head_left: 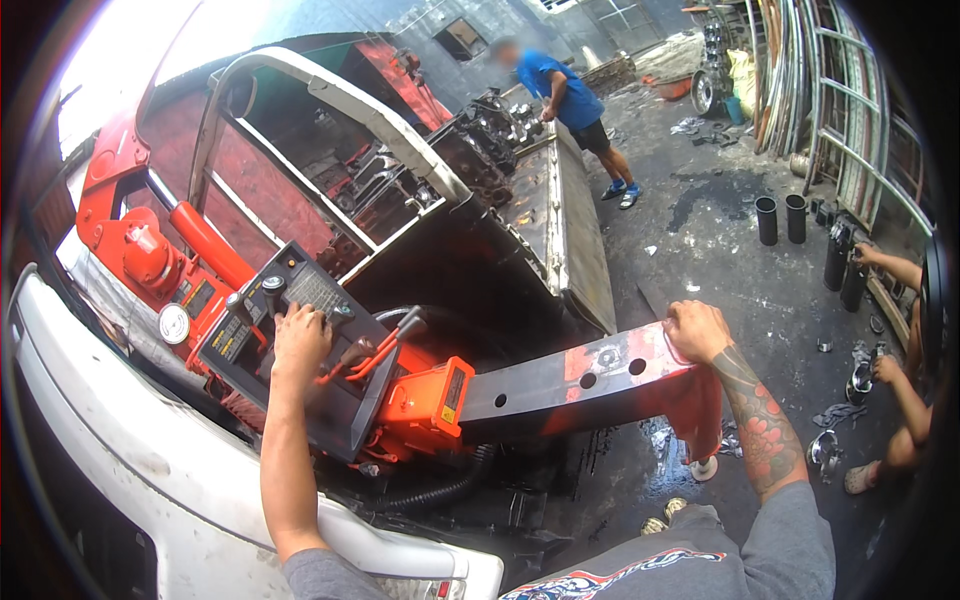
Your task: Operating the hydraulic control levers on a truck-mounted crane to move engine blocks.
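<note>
My left hand [302, 342] is at the control panel [318, 283] of an orange truck crane, its fingers curled round a control lever whose black knob [273, 286] shows just beyond them. Red-handled levers [375, 352] stand to the right of that hand. From an orange housing [425, 402] a grey and red steel outrigger beam [535, 388] with round holes reaches out to the right. My right hand [697, 330] rests on the beam's outer end, fingers bent over its edge. Beneath that end, the outrigger leg [703, 425] ends in a round foot pad.
A white truck cab [150, 440] is at the left. Behind the panel is a truck bed [560, 225] loaded with engine parts; a person in blue [570, 95] leans on it. At right, another person's hands [885, 368] handle metal parts near black cylinders [767, 220].
</note>
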`<state>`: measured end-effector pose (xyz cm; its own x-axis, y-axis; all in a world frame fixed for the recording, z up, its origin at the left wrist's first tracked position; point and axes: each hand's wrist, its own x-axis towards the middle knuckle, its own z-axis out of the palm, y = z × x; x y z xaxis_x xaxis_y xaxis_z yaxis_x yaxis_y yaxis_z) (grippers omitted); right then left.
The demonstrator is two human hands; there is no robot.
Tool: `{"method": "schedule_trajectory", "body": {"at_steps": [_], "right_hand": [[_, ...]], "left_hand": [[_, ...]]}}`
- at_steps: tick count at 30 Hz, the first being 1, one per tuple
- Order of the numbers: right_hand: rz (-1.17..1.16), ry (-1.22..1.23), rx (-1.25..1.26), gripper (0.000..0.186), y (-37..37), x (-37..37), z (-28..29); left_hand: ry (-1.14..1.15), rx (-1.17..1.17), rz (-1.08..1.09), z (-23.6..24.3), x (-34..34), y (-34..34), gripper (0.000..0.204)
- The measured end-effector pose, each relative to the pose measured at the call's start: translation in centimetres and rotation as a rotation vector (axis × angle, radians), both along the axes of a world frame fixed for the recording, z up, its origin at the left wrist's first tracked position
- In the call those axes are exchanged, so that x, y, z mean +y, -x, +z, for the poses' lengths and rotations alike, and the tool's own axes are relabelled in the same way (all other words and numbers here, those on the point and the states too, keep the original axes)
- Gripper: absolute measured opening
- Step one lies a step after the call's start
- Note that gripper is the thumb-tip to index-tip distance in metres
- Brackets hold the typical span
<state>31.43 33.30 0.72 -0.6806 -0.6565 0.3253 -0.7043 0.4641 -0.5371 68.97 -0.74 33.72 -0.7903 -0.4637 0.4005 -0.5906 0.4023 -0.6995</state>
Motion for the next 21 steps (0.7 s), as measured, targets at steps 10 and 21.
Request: {"method": "schedule_trajectory", "body": {"at_steps": [10,21], "right_hand": [[-0.031,0.007,0.0,0.029,-0.07,0.1,0.21],[-0.002,-0.01,-0.029,0.029,-0.09,0.14,0.33]], "left_hand": [[0.007,0.012,-0.052,0.02,0.2,0.08,0.023],[-0.007,0.007,0.0,0.03,-0.05,-0.03,0.022]]}}
